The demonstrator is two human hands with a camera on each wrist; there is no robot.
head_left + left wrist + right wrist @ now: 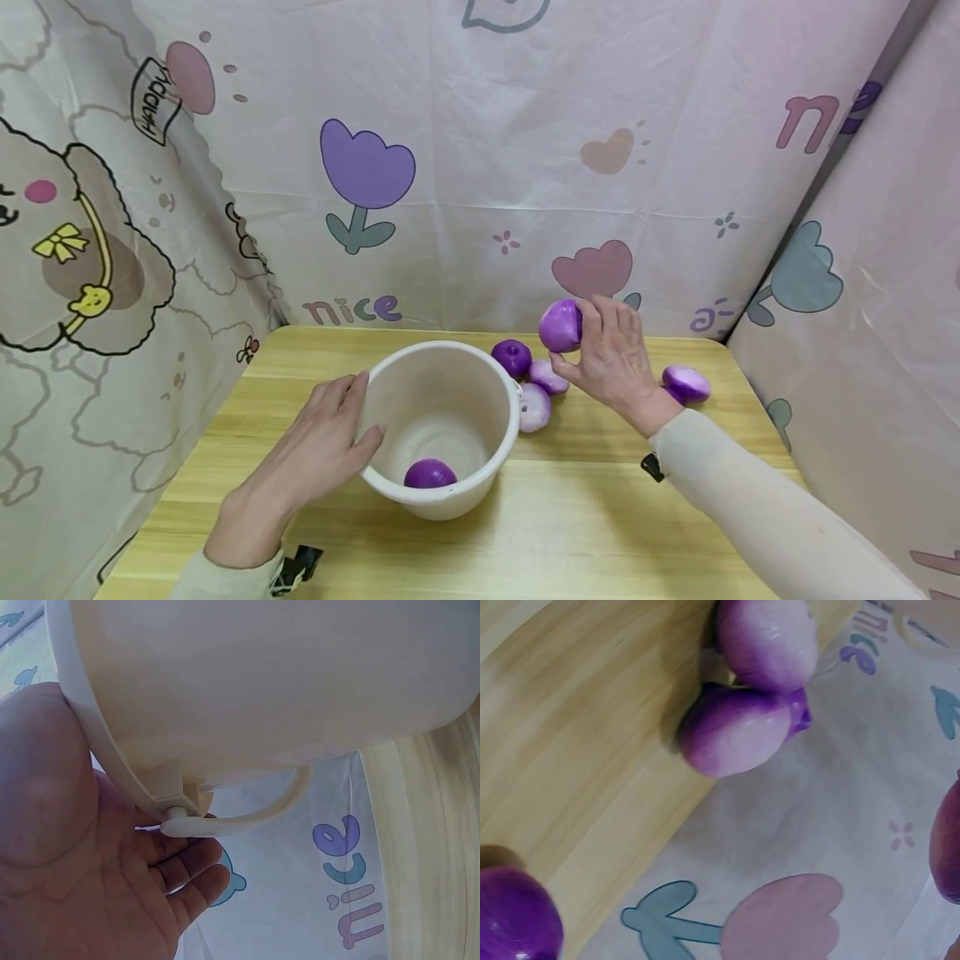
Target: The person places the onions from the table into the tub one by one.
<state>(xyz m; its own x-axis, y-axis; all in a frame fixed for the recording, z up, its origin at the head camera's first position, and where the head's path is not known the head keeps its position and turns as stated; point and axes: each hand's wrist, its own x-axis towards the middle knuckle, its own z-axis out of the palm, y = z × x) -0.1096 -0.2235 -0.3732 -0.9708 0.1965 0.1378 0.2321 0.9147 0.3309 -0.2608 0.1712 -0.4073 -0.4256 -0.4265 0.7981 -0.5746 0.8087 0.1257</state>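
A white plastic bucket (pixel 501 467) stands on the table, its mouth tipped toward the head camera, with one purple onion (pixel 430 473) at the bottom. My left hand (pixel 318 442) grips the left rim, thumb over the edge and fingers outside. In the left wrist view, the fingers lie beside the bucket's handle (pixel 259 817). To the right of the bucket and raised over the table, my right hand (pixel 611 360) holds another purple onion (pixel 559 326) between thumb and fingers. Only part of that held onion (pixel 946 847) shows in the right wrist view.
Several onions lie close together right of the bucket, among them a dark purple onion (pixel 512 358) and a paler onion (pixel 534 408). Farther right, another onion (pixel 688 383) sits partly behind the right wrist. A printed curtain (pixel 465 275) hangs behind the wooden table (pixel 585 517).
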